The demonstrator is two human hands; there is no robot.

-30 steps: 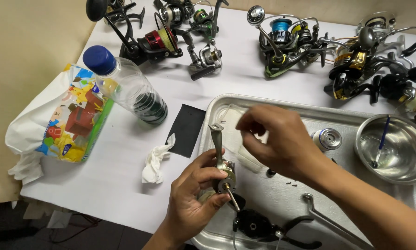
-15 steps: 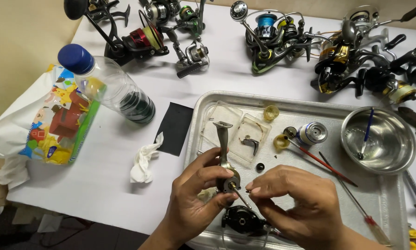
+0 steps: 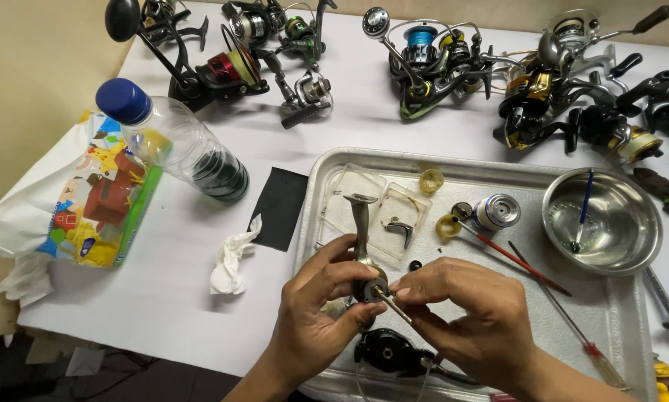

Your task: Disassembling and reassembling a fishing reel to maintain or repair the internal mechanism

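My left hand (image 3: 316,313) grips a grey metal reel body (image 3: 362,246) by its lower end, its stem pointing up over the metal tray (image 3: 617,327). My right hand (image 3: 468,320) meets it from the right, fingertips pinching a thin metal shaft (image 3: 391,304) that sticks out of the reel body. Just below both hands a black reel part (image 3: 385,351) lies in the tray. Whether the shaft is going in or out cannot be told.
The tray also holds clear plastic lids (image 3: 383,205), a small spool (image 3: 497,212), a red-handled brush (image 3: 513,257), a screwdriver (image 3: 572,327). A steel bowl (image 3: 601,223) sits at right. Several fishing reels (image 3: 431,63) line the far edge. A plastic bottle (image 3: 174,141), tissue (image 3: 231,257) and printed bag (image 3: 88,193) lie left.
My right hand came down from above the tray's middle to the reel body and now pinches the shaft at its base. My left hand has kept hold of the reel body.
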